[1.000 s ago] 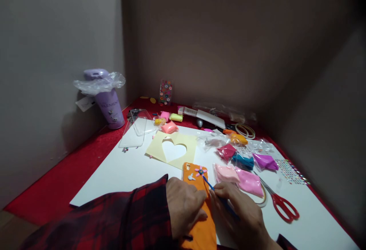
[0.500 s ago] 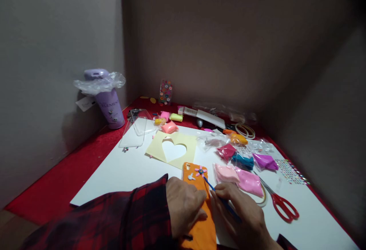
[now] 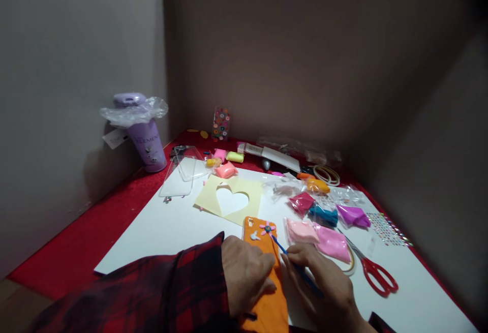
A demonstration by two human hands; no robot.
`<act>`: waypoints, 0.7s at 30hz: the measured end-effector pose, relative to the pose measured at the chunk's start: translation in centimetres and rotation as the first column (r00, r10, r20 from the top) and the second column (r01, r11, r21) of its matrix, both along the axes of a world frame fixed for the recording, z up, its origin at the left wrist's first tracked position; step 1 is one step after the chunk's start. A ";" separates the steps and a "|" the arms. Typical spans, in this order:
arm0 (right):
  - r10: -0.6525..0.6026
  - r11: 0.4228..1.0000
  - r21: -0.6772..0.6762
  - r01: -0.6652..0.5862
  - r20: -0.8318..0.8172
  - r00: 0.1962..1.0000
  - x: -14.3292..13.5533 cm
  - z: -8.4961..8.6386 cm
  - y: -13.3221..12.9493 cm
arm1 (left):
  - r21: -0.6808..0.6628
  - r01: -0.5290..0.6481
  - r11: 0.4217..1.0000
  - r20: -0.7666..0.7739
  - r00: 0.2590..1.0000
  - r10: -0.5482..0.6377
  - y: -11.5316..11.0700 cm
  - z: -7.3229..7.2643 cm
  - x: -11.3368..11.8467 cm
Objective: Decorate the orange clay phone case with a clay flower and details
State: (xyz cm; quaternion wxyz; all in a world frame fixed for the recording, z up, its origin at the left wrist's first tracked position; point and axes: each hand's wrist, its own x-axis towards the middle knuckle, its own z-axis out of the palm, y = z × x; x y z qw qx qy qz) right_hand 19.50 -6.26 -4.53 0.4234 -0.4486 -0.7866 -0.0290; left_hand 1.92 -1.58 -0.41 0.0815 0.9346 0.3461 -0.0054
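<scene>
An orange phone case (image 3: 269, 302), seemingly coated in clay, lies on the white board in front of me. Near its top sit a pink flower with a blue centre (image 3: 268, 229) and a small pale blue piece (image 3: 255, 236). My left hand (image 3: 247, 269) rests across the case, fingers curled and pressed against its surface, hiding the middle. In my right hand (image 3: 324, 284) is a thin blue modelling tool (image 3: 305, 275), pinched like a pen. The tool's tip meets or nearly meets the flower's lower petals.
Bagged pink clay (image 3: 331, 241) and red-handled scissors (image 3: 381, 277) lie right of the case. Beyond it is yellow paper (image 3: 208, 195) with a heart cut-out. Clear phone cases (image 3: 177, 183) lie at the left, near a purple tumbler (image 3: 147, 142). A gem sheet (image 3: 389, 230) lies far right.
</scene>
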 end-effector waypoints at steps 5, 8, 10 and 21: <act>0.024 0.999 -0.026 -0.024 -0.002 1.000 0.0 0.0 0.0 | -0.001 -0.005 1.000 -0.014 1.000 0.005 0.1 0.0 0.0; 0.018 1.000 -0.015 -0.018 -0.037 0.999 0.2 0.2 0.0 | 0.014 0.006 1.000 0.018 1.000 -0.006 0.1 0.4 -0.2; -0.017 1.000 -0.020 0.015 -0.100 0.995 0.4 0.3 0.0 | 0.032 0.041 0.999 0.060 0.997 -0.043 -0.1 0.4 -0.4; -0.121 0.984 -0.165 0.070 -0.325 0.938 0.6 0.6 0.2 | -0.046 0.202 0.978 0.025 0.979 -0.201 -1.2 -0.1 -1.3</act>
